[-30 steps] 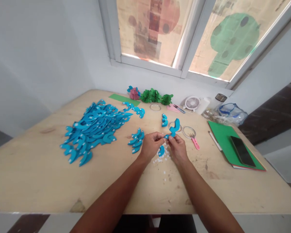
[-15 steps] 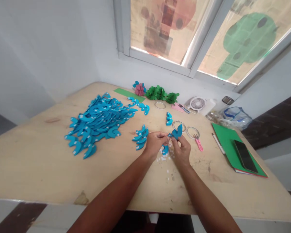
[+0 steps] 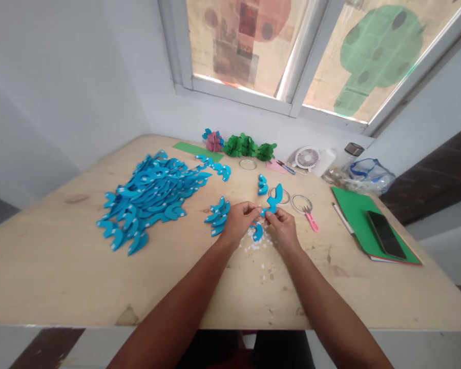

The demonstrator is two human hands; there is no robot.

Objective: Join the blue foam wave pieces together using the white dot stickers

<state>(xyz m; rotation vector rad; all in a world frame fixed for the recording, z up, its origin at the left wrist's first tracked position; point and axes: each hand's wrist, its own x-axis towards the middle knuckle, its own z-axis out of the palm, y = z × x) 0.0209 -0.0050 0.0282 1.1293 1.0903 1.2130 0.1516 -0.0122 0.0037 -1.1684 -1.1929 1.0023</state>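
Note:
A curved blue paper piece (image 3: 277, 196) is raised over the table between my two hands. My right hand (image 3: 283, 229) pinches its lower part between thumb and fingers. The fingers of my left hand (image 3: 238, 220) are closed at the piece's left end; whether a tiny white bit is also between them is too small to tell. Below my fingertips another blue paper crescent (image 3: 257, 233) lies among small white scraps (image 3: 258, 246). Left of my left hand sits a small stack of blue crescents (image 3: 218, 215) with white squares on them.
A large heap of blue crescents (image 3: 153, 189) covers the left. Metal rings (image 3: 301, 203), pink-handled snips (image 3: 311, 220), a green folder (image 3: 349, 210) with a phone (image 3: 386, 234) lie right. Green paper figures (image 3: 248, 146), a small fan (image 3: 307, 159) and a bottle (image 3: 349, 154) stand by the wall.
The view has shifted slightly. The blue paper piece has turned in my fingers, with its upper part now more upright and its brighter side showing. My hands stay close together.

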